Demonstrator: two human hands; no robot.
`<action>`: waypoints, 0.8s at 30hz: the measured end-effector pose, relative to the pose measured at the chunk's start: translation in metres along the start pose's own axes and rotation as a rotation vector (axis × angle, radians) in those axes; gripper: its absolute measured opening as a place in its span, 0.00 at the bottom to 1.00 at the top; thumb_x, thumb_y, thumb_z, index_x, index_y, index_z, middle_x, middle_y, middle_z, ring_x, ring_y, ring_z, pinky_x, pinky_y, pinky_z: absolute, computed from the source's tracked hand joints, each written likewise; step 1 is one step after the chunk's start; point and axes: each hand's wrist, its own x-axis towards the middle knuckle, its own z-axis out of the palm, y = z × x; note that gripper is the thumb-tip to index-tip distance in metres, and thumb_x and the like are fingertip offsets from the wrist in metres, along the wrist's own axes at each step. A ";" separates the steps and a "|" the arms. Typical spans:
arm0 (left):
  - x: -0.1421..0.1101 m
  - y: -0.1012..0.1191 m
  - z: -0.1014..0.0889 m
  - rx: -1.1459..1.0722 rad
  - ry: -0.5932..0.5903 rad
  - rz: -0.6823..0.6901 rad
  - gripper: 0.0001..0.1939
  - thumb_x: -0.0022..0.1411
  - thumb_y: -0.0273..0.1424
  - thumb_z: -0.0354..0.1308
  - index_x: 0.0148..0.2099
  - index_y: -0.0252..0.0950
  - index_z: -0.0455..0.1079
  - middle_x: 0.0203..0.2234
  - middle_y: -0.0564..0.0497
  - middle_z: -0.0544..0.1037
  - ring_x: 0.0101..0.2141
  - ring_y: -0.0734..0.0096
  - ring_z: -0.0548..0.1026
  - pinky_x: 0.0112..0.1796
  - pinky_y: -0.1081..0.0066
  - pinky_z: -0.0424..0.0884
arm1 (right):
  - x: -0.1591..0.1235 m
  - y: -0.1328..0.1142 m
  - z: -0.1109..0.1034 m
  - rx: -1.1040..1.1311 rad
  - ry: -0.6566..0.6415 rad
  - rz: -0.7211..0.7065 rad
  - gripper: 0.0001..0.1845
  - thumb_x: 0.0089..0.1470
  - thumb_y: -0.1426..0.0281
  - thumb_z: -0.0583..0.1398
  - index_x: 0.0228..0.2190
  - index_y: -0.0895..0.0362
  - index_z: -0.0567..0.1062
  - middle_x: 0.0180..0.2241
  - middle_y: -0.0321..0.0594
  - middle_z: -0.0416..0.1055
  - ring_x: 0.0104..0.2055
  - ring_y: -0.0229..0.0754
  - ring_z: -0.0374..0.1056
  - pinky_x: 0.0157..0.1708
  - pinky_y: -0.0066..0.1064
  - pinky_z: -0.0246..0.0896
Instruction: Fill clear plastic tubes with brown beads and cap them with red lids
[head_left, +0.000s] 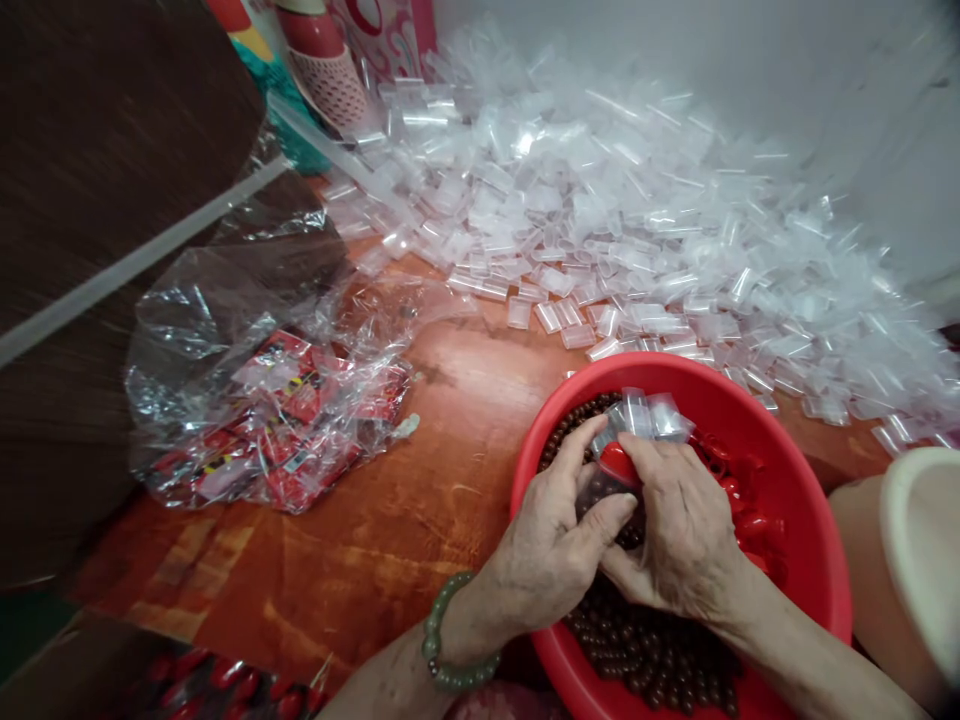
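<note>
Both hands meet over a red basin (814,510). My left hand (544,545), with a green bead bracelet (442,630) on its wrist, is closed around a clear plastic container (592,490) that seems to hold brown beads. My right hand (686,525) is closed at the container's top, its fingers on a red cap (617,460). Whether the cap is fully seated cannot be told. Below lie many loose brown beads (660,650), with red plastic pieces (757,525) on the basin's right side. Several clear plastic pieces (637,410) rest just beyond my fingers.
A large heap of clear plastic tubes (600,200) spreads along the wall. At left, a clear bag (285,420) holds red printed packets. A red bottle (319,65) stands at the back left, a cream tub (926,560) at right. Red pieces (225,685) lie below the table edge.
</note>
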 end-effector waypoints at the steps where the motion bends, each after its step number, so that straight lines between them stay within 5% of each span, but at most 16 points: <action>1: 0.000 0.001 0.000 -0.006 -0.003 0.002 0.30 0.67 0.28 0.53 0.69 0.39 0.50 0.53 0.46 0.75 0.52 0.66 0.74 0.57 0.62 0.68 | 0.000 0.002 0.000 -0.003 0.004 -0.013 0.37 0.54 0.66 0.56 0.62 0.66 0.54 0.40 0.55 0.72 0.39 0.54 0.70 0.37 0.45 0.68; 5: 0.001 -0.002 -0.002 0.012 -0.011 -0.032 0.32 0.67 0.30 0.54 0.69 0.37 0.49 0.50 0.44 0.77 0.48 0.62 0.77 0.53 0.59 0.72 | -0.002 0.004 0.001 -0.003 0.012 -0.047 0.38 0.55 0.65 0.57 0.63 0.67 0.53 0.39 0.53 0.72 0.39 0.53 0.70 0.38 0.45 0.67; 8: -0.003 -0.008 -0.001 0.084 0.062 -0.013 0.33 0.66 0.33 0.56 0.69 0.36 0.50 0.58 0.40 0.71 0.57 0.57 0.71 0.60 0.56 0.66 | 0.000 -0.001 -0.002 0.042 -0.044 -0.078 0.39 0.56 0.66 0.57 0.63 0.68 0.52 0.39 0.53 0.73 0.38 0.52 0.70 0.42 0.48 0.68; 11: -0.015 -0.009 -0.003 0.215 0.179 0.051 0.31 0.67 0.35 0.55 0.69 0.38 0.53 0.64 0.41 0.64 0.63 0.57 0.64 0.64 0.57 0.60 | 0.002 -0.005 -0.009 0.116 -0.218 -0.090 0.38 0.57 0.68 0.57 0.64 0.67 0.51 0.49 0.59 0.71 0.50 0.55 0.69 0.50 0.51 0.67; 13: -0.030 -0.005 -0.012 0.275 0.183 0.053 0.28 0.69 0.35 0.53 0.68 0.41 0.56 0.59 0.41 0.71 0.54 0.60 0.75 0.54 0.63 0.72 | 0.000 -0.005 -0.014 0.130 -0.311 -0.077 0.43 0.58 0.64 0.59 0.66 0.66 0.48 0.60 0.63 0.63 0.61 0.58 0.61 0.54 0.50 0.67; 16: -0.055 0.001 -0.041 0.472 0.264 0.103 0.19 0.69 0.35 0.52 0.61 0.44 0.65 0.46 0.46 0.80 0.38 0.67 0.81 0.42 0.70 0.78 | -0.008 0.003 -0.014 0.120 -0.370 -0.016 0.46 0.59 0.61 0.61 0.68 0.65 0.45 0.65 0.63 0.55 0.66 0.58 0.57 0.56 0.49 0.67; 20: -0.079 0.002 -0.098 1.099 0.426 0.129 0.12 0.65 0.36 0.56 0.50 0.43 0.73 0.43 0.47 0.83 0.42 0.58 0.82 0.44 0.63 0.78 | -0.023 0.018 -0.004 0.083 -0.411 0.051 0.31 0.61 0.70 0.57 0.64 0.60 0.58 0.59 0.56 0.67 0.59 0.54 0.68 0.54 0.48 0.71; 24: -0.059 0.001 -0.129 1.482 0.478 0.248 0.14 0.66 0.34 0.51 0.50 0.37 0.72 0.46 0.41 0.81 0.45 0.51 0.80 0.46 0.54 0.77 | -0.035 0.025 0.007 0.002 -0.397 0.053 0.22 0.62 0.70 0.56 0.57 0.59 0.67 0.54 0.54 0.72 0.53 0.54 0.73 0.50 0.48 0.74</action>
